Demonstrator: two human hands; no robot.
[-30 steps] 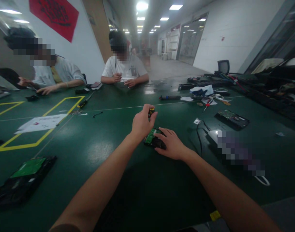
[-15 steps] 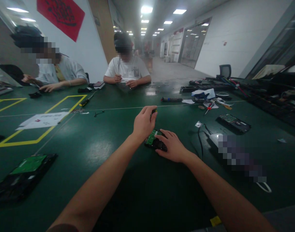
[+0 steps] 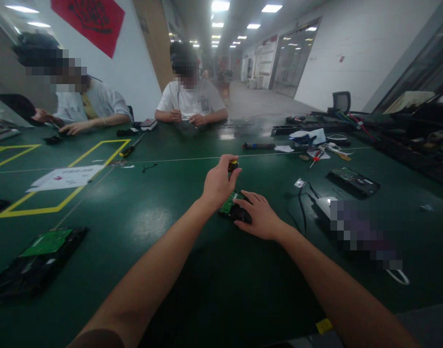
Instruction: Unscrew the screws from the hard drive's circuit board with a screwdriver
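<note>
My left hand is closed around the black and yellow handle of a screwdriver, above the device's green end. The shaft is hidden from me. Beneath it lies a black hard drive with a green circuit board, flat on the green table. My right hand grips this hard drive from the right, with thumb at the near side and fingers over the far edge. Its right part is covered by that hand.
Another hard drive lies to the right, beside a long white-ended pouch and black cable. A larger-looking hard drive sits at left. Farther off are a yellow-black screwdriver, paper and two seated people.
The left hand has shifted slightly, and more of the screwdriver's yellow handle end shows. My right hand stays on the hard drive. The whole view has shifted a little.
</note>
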